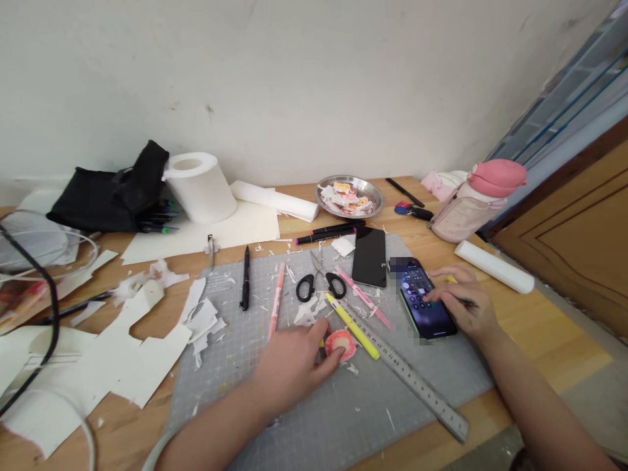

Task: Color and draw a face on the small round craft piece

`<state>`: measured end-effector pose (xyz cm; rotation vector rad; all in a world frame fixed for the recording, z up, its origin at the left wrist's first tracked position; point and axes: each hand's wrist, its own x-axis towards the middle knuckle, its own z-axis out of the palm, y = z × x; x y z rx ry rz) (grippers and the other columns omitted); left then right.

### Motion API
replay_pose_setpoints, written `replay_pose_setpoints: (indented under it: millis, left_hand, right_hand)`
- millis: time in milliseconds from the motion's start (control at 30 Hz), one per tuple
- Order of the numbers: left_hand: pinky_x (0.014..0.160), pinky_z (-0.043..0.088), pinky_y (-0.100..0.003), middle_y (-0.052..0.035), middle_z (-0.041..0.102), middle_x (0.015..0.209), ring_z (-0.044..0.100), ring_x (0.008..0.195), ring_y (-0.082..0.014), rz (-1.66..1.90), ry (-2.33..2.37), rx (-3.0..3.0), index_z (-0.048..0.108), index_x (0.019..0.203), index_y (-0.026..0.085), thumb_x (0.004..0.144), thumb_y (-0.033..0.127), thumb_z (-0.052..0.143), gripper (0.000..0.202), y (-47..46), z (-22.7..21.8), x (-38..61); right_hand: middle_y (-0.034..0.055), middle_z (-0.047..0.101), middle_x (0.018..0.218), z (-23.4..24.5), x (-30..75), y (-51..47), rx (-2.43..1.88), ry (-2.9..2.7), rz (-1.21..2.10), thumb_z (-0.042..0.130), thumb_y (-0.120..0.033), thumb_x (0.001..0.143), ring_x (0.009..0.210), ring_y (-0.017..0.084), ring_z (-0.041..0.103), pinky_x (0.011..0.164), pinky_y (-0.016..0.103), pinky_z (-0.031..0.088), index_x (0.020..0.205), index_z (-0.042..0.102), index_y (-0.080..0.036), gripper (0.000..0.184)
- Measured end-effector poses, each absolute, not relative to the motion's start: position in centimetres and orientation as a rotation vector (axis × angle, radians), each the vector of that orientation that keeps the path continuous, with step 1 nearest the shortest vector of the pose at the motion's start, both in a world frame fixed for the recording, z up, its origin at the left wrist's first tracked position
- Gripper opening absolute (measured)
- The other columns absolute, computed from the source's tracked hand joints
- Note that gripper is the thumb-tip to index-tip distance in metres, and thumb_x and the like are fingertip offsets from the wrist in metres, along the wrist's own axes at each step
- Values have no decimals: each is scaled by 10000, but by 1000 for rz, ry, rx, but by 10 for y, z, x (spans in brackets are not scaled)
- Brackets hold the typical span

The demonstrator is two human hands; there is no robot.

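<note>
My left hand (307,356) rests on the grey cutting mat (294,432), its thumb and fingers closed on a small round paper cutout (340,345) coloured pink and orange. A bit of yellow shows beside those fingers. Over a lit phone (424,297) with a keypad on its screen is my right hand (466,302), one fingertip at the glass. A slim pen-like thing with a yellow end (450,279) appears tucked between its fingers, mostly hidden. Close by lie a yellow highlighter (353,326), a steel ruler (422,386), black-handled scissors (321,281) and pink markers (363,297).
A dark-screened phone (369,256) lies at the mat's top. Behind are a metal bowl (377,198) of paper cutouts, a tissue roll (201,190), a black bag (103,196) and a pink bottle (471,203). Cut paper (127,353) and cables (55,314) cover the left.
</note>
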<state>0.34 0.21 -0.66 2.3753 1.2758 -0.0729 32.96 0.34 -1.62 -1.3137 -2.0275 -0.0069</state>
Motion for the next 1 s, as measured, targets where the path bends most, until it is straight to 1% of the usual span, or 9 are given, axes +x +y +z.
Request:
replay_pose_setpoints:
  millis: [200, 367, 467, 633, 767, 867, 1000]
  left_hand:
    - [568, 428, -253, -27, 678, 723, 661, 681, -211, -86, 1277, 2388, 525, 941, 215, 902, 444, 372, 278, 2, -6, 3]
    - [581, 432, -248, -23, 673, 713, 662, 689, -206, -107, 1283, 2380, 524, 946, 215, 901, 445, 371, 280, 2, -6, 4]
    - [575, 425, -246, -19, 671, 706, 661, 688, -207, -93, 1273, 2378, 521, 944, 216, 902, 440, 371, 273, 2, -6, 3]
    - [563, 408, -239, -20, 670, 717, 655, 680, -200, -88, 1273, 2372, 522, 937, 215, 902, 441, 371, 274, 2, -6, 3]
    - [557, 400, -237, -22, 668, 716, 655, 682, -201, -87, 1269, 2376, 527, 941, 214, 901, 449, 371, 284, 2, -7, 3]
    - [549, 396, -241, -20, 666, 705, 654, 670, -204, -72, 1268, 2389, 525, 938, 215, 904, 444, 369, 280, 2, -7, 3]
    - [542, 389, -242, -15, 666, 696, 654, 659, -203, -76, 1267, 2393, 520, 933, 215, 902, 441, 374, 270, 1, -7, 2]
  right_hand:
    - [27, 681, 601, -16, 330, 1, -1248, -2081, 121, 454, -296, 841, 877, 251, 634, 827, 437, 394, 595, 667, -245, 329]
    - [35, 657, 547, -14, 333, -1, -1261, -1953, 84, 425, -358, 857, 840, 260, 635, 788, 436, 420, 544, 639, -248, 394]
    - [37, 655, 543, -14, 336, -3, -1298, -1974, 101, 420, -383, 851, 834, 268, 643, 790, 443, 413, 508, 624, -250, 421]
    - [26, 638, 501, -16, 336, -7, -1274, -2034, 193, 394, -359, 857, 844, 276, 656, 825, 457, 386, 490, 601, -246, 436]
    - [29, 654, 533, -15, 335, -9, -1270, -1925, 113, 426, -328, 847, 834, 279, 646, 785, 444, 405, 514, 603, -260, 383]
    - [16, 659, 554, -16, 333, -8, -1275, -1878, 62, 442, -300, 845, 825, 265, 634, 747, 423, 429, 546, 612, -271, 345]
    - [11, 651, 535, -18, 333, -7, -1271, -1865, 37, 442, -267, 849, 826, 250, 628, 727, 403, 435, 544, 602, -261, 345]
